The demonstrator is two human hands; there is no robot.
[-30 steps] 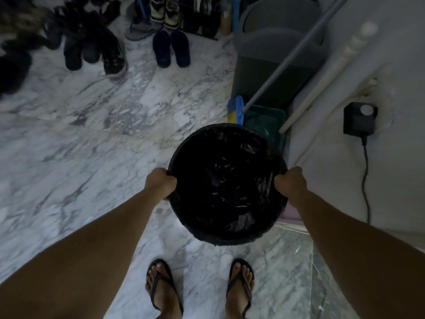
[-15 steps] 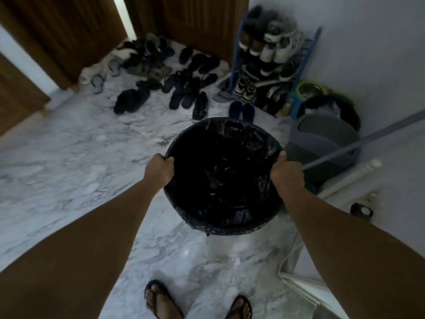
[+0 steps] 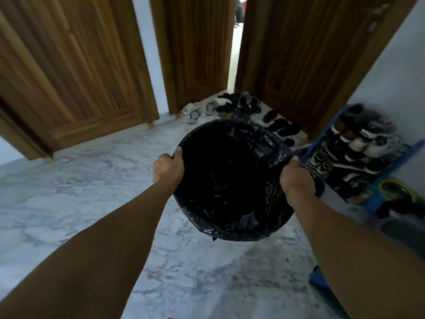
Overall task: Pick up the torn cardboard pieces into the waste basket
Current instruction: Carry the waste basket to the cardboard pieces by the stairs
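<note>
Carrying comes first: the waste basket (image 3: 232,180) is held off the marble floor (image 3: 92,192) between both outstretched arms — left hand (image 3: 167,168) and right hand (image 3: 295,178), fingers curled over opposite rim edges. No torn cardboard pieces are seen — they must be found, and the basket set down beside them.

Shoe rack (image 3: 358,146) rt, wood doors (image 3: 69,65)
</note>
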